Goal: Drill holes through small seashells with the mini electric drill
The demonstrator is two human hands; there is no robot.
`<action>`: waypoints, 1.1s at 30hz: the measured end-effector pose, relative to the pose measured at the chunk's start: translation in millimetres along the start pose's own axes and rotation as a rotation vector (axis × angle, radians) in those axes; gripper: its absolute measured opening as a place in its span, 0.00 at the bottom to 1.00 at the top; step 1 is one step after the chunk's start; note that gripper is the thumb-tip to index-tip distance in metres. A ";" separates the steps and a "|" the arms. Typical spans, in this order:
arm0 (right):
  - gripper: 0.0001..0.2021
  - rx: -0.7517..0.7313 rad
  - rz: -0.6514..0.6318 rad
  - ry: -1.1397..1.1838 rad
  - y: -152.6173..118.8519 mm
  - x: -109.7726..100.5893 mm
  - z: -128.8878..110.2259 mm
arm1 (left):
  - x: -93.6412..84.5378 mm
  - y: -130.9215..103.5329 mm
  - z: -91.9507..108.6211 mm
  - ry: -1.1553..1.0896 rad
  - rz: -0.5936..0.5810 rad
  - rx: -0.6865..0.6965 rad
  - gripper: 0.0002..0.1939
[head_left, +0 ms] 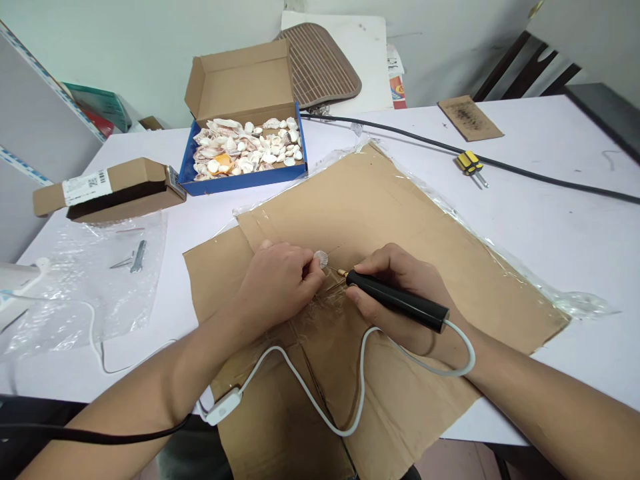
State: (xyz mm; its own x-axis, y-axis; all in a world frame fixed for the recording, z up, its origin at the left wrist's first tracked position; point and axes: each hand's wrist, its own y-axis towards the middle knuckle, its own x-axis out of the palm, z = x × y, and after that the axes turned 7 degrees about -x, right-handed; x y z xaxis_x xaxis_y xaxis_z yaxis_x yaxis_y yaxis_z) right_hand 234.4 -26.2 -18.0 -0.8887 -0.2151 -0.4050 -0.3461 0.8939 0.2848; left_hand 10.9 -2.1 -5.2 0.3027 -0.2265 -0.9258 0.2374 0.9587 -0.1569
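Observation:
Pinched between the thumb and finger of my left hand point(283, 277) is a small whitish ribbed seashell point(321, 259), held just above the cardboard sheet point(310, 213). My right hand point(405, 287) grips a black pen-shaped electric drill point(397, 299) like a pencil. The drill's brass chuck point(343, 273) points left, and its thin bit reaches to the shell's edge; whether it touches cannot be made out. A white cord point(360, 387) runs from the drill's back end to an inline switch point(224, 407) near my left forearm.
A blue box point(245, 185) of many seashells stands behind, beside an opened brown carton point(140, 190). Bubble wrap point(135, 293) with small metal tools lies left. A black cable point(400, 133) crosses the table's back; a yellow-black screwdriver point(470, 163) and a cardboard scrap point(470, 119) lie near it.

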 end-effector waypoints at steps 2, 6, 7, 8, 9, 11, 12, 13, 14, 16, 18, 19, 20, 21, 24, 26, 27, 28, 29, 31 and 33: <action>0.08 0.000 -0.003 -0.002 0.4 -0.3 0.2 | -0.2 0.2 0.3 0.001 -0.003 0.000 0.21; 0.08 0.001 -0.011 -0.002 -0.5 -0.8 2.4 | -0.7 0.7 0.8 -0.005 -0.005 -0.003 0.21; 0.08 0.006 -0.014 -0.002 -0.9 -0.8 2.9 | -0.8 0.8 0.8 -0.006 -0.005 -0.004 0.21; 0.09 0.009 -0.013 0.000 -1.3 -0.8 3.1 | -0.8 0.9 0.7 -0.006 -0.006 -0.005 0.21; 0.09 0.011 -0.015 0.003 -1.6 -0.8 3.2 | -0.8 1.0 0.6 -0.004 -0.006 -0.006 0.21; 0.09 0.013 -0.021 0.011 -2.1 -0.9 3.0 | -0.8 1.0 0.5 0.001 -0.007 -0.005 0.21; 0.09 0.013 -0.023 0.015 -2.3 -0.9 2.9 | -0.8 1.0 0.4 0.002 -0.008 -0.004 0.21; 0.09 0.014 -0.025 0.020 -2.4 -0.9 2.8 | -0.8 0.9 0.3 0.002 -0.010 -0.004 0.21; 0.09 0.016 -0.026 0.024 -2.4 -0.9 2.7 | -0.7 0.8 0.3 0.003 -0.011 -0.003 0.21; 0.09 0.016 -0.028 0.029 -2.5 -0.9 3.0 | -0.6 0.6 0.3 0.004 -0.012 -0.002 0.21; 0.09 0.015 -0.033 0.029 -2.5 -0.9 3.4 | -0.6 0.4 0.4 0.012 -0.008 0.000 0.21; 0.09 0.016 -0.034 0.027 -2.6 -0.9 3.6 | -0.6 0.3 0.5 0.016 -0.006 0.001 0.21; 0.10 0.017 -0.033 0.025 -2.6 -0.8 3.7 | -0.7 0.2 0.5 0.020 -0.005 0.001 0.21; 0.10 0.018 -0.032 0.024 -2.6 -0.8 3.7 | -0.9 0.2 0.6 0.025 -0.004 0.003 0.21; 0.10 0.025 -0.034 0.023 -2.3 -0.8 3.0 | -1.4 0.3 0.7 0.035 0.003 0.014 0.22; 0.10 0.029 -0.038 0.024 -2.1 -0.9 2.4 | -1.6 0.4 0.8 0.041 0.017 0.022 0.22; 0.10 0.031 -0.037 0.023 -2.0 -0.9 2.2 | -1.6 0.4 0.7 0.043 0.023 0.025 0.22; 0.10 0.031 -0.035 0.021 -1.9 -0.9 2.1 | -1.7 0.5 0.7 0.043 0.027 0.027 0.22; 0.10 0.028 -0.032 0.016 -1.8 -1.0 2.1 | -1.8 0.6 0.7 0.043 0.027 0.028 0.22; 0.10 0.017 -0.027 0.007 -1.8 -1.1 2.5 | -2.0 0.7 0.8 0.043 0.021 0.029 0.21; 0.10 0.010 -0.028 0.005 -2.0 -1.2 3.2 | -2.2 0.7 0.8 0.041 0.015 0.027 0.22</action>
State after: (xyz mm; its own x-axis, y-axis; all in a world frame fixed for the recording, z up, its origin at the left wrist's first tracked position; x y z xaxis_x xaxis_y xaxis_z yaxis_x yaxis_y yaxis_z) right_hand 237.1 -26.5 -20.8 -0.8802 -0.2423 -0.4081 -0.3680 0.8914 0.2645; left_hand 11.2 -1.1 -3.0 0.2684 -0.2039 -0.9415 0.2581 0.9568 -0.1337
